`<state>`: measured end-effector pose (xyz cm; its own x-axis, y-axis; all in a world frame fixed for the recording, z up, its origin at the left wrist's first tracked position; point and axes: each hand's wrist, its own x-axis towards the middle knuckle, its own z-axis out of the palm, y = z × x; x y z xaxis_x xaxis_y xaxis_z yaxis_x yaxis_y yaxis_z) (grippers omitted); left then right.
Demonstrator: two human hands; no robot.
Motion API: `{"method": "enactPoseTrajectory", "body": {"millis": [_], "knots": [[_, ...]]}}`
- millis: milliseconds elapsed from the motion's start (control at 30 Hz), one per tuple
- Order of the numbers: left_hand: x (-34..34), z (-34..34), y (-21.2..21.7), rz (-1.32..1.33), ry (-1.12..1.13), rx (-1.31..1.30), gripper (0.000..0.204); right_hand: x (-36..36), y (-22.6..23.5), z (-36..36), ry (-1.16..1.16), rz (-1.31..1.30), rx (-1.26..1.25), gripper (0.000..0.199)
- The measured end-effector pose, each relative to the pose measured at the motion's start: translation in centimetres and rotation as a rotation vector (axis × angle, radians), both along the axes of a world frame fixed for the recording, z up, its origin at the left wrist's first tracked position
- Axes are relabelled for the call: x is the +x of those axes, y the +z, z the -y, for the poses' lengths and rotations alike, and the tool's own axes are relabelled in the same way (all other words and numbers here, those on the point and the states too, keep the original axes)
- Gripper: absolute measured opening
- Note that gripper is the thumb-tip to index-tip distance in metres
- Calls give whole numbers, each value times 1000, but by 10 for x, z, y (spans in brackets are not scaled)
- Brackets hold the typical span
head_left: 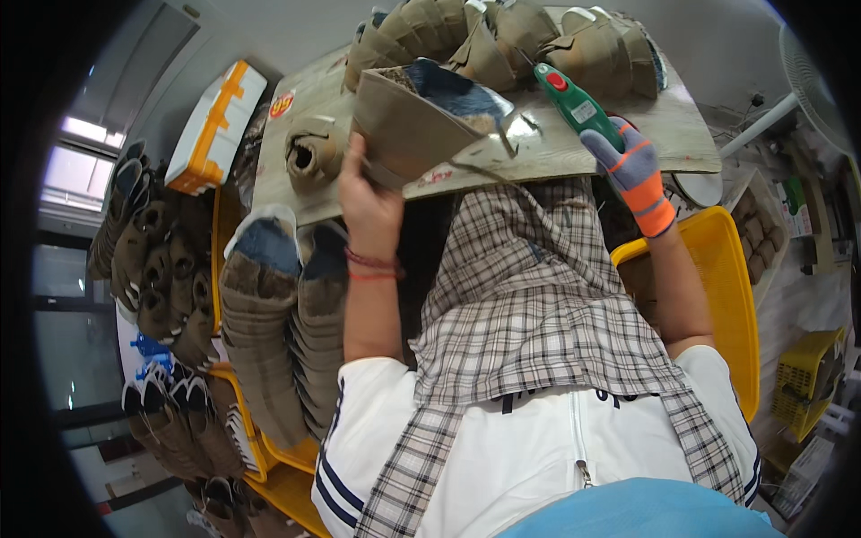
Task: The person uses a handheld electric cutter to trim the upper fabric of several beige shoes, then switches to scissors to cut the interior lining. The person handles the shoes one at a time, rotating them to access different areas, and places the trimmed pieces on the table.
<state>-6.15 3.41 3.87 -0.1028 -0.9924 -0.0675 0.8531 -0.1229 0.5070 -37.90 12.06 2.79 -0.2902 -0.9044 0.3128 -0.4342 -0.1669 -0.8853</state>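
Note:
My bare left hand (pixel 369 204) grips the lower left edge of a brown shoe upper (pixel 408 130), holding it up over the near part of the table (pixel 538 161). Dark blue and tan fuzzy lining shows along its upper side. A narrow dark strip (pixel 475 170) hangs below the upper and trails over the table's edge. In a grey and orange glove, my right hand (pixel 628 166) is closed around a green handheld tool (pixel 578 106) with a red button. Its thin tip points up and left, apart from the held upper.
Nested brown uppers (pixel 413 36) line the table's far side. A rolled brown piece (pixel 309 154) lies at its left. Long stacks of uppers (pixel 260 332) stand left of my lap. A yellow basket (pixel 731 305) is at my right, a white fan (pixel 816 81) beyond. More uppers (pixel 157 260) fill the far left.

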Motion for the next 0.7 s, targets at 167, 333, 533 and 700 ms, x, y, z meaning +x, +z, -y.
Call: {"method": "enactPoseTrajectory", "body": {"millis": [167,333,533,700], "knots": [[81,49,-30,-470,-408,136,26,7,-2,-16,-26,-547,-257,48],[80,51,-29,-504,-414,291,24,9,1,-17,47,-689,-254,49],[76,54,-36,-562,-473,246,23,12,-4,-14,85,-794,-259,48],[74,57,-45,-648,-529,271,22,18,-4,-14,139,-703,-283,49]]}}
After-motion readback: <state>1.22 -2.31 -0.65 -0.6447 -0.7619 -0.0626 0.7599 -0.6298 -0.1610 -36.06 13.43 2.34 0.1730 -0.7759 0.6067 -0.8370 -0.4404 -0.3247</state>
